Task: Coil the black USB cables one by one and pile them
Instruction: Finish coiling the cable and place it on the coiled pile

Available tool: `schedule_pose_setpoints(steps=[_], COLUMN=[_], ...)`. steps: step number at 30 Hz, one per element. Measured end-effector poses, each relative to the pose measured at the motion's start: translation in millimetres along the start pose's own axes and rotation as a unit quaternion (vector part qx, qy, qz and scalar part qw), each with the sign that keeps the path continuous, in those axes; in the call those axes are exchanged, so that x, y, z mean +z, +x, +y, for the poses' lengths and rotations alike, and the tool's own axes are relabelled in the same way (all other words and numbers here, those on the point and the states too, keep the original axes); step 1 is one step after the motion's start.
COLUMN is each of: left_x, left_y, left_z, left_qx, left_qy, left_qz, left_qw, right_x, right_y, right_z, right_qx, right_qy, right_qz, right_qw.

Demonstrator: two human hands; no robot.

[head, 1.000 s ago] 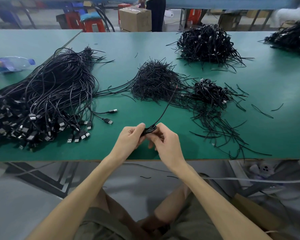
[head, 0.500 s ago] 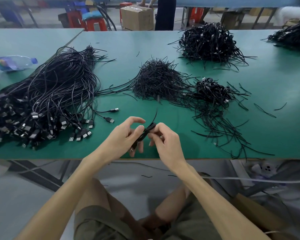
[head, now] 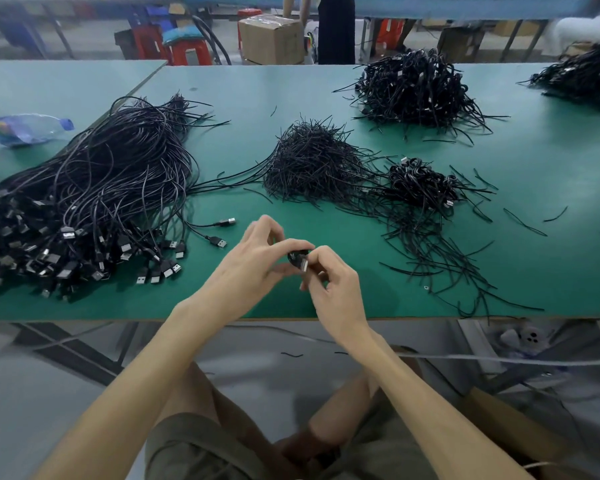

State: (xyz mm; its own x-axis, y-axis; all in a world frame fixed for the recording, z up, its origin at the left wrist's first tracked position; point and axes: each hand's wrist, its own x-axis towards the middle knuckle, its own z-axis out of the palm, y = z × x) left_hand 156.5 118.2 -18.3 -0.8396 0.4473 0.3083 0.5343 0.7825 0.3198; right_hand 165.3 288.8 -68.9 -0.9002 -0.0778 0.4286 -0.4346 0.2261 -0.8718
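Above the front of the green table (head: 326,98), both my hands hold one small coiled black USB cable (head: 297,258). My left hand (head: 253,265) pinches the coil from the left with thumb and forefinger. My right hand (head: 333,285) grips it from the right, and the silver plug shows at its fingertips. A big bundle of uncoiled cables (head: 84,202) lies at the left, plugs toward me. A small pile of coiled cables (head: 420,185) sits to the right of centre. A heap of thin black ties (head: 309,161) lies in the middle.
A larger pile of coiled cables (head: 413,88) lies at the far side, another pile (head: 582,77) at the far right. A plastic bottle (head: 25,128) lies at the left. Loose ties (head: 440,258) spread right of my hands. A cardboard box (head: 271,38) and stools stand behind.
The long loose tail that ran up from my hands is gone; the cable is now a tight coil between my fingers. My left fingers have lifted and spread.
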Motion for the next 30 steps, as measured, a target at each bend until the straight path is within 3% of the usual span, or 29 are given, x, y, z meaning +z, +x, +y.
schedule_pose_setpoints(steps=[2,4,8,14,17,19,23,26,28,30], left_x=[-0.7,0.8,7.7,5.8,1.8,-3.1,-14.0,-22.2,-24.9,-24.5], left_y=[5.0,10.4,17.6,25.2,29.2,30.2,26.7,20.0,17.5,16.2], left_z=[-0.1,2.1,3.2,9.6,15.2,16.4,14.8,10.3,5.6,2.9], left_qx=[0.032,0.011,0.024,-0.095,-0.2,-0.224,-0.189,-0.154,-0.125,-0.092], left_qy=[-0.015,-0.039,0.094,0.089,-0.003,-0.07,-0.223,-0.375,-0.398,-0.358], left_qz=[-0.012,-0.05,-0.007,-0.016,-0.074,-0.105,-0.14,-0.155,-0.161,-0.182], left_qw=[0.999,0.998,0.995,0.991,0.977,0.966,0.946,0.901,0.894,0.911], right_x=[0.0,-1.0,-2.6,-6.2,-5.9,-3.1,-1.3,-2.4,-2.4,-2.1], right_y=[0.7,2.3,2.8,4.2,4.3,2.9,2.1,2.1,2.3,2.9], right_z=[0.6,3.2,4.6,0.3,1.2,1.6,1.6,0.9,-0.5,-0.8], right_qx=[0.009,0.027,0.056,0.069,0.068,0.058,0.031,0.034,0.04,0.057], right_qy=[0.0,0.0,0.0,0.032,0.019,-0.006,-0.048,-0.019,-0.009,0.003], right_qz=[0.005,0.009,0.015,0.031,0.031,0.021,0.018,0.02,0.024,0.024], right_qw=[1.0,1.0,0.998,0.997,0.997,0.998,0.998,0.999,0.999,0.998])
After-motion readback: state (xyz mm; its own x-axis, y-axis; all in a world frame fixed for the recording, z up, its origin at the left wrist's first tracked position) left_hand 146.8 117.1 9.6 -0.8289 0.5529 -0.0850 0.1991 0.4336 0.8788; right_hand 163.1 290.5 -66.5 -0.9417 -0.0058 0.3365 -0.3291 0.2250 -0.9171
